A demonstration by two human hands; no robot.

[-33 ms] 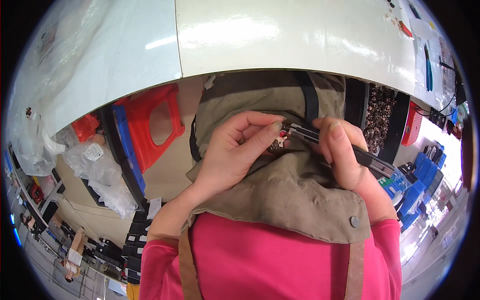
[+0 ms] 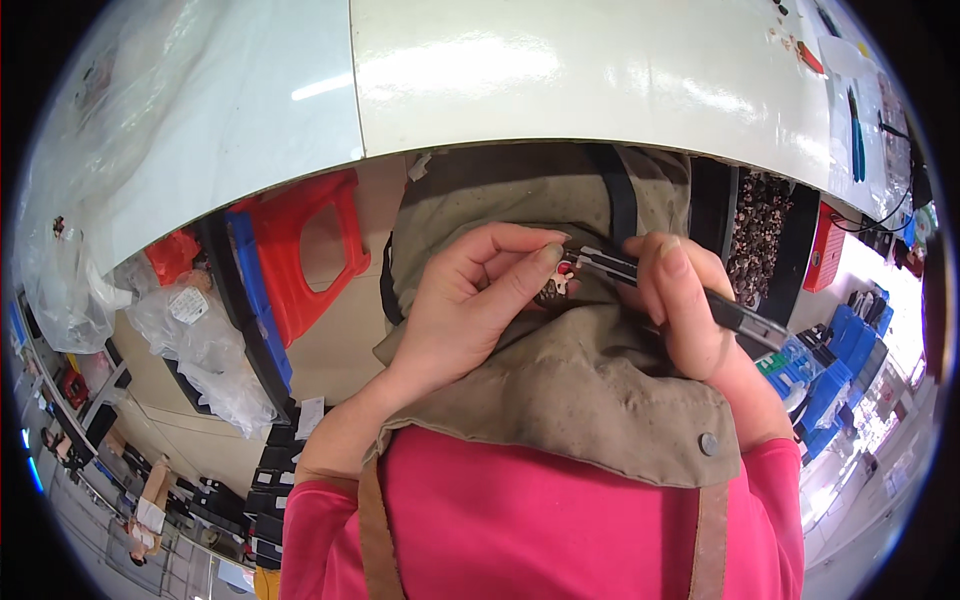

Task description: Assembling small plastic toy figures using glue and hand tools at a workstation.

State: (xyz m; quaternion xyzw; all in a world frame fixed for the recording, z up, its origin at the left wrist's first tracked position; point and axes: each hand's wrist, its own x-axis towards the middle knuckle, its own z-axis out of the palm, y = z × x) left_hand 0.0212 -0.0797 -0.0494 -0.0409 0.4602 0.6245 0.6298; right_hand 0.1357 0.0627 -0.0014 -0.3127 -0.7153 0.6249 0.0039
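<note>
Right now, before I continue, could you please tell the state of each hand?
Left hand: closed, apparently pinching a small patterned piece.
Right hand: closed around a slim black-and-silver tool.

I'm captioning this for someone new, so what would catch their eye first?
Probably the bright pink shirt, filling the bottom middle, and the red plastic stool to the left of the hands. Next, near the centre, the right hand grips a dark slim tool, its tip close to a small ornate piece at the left hand's fingertips.
</note>
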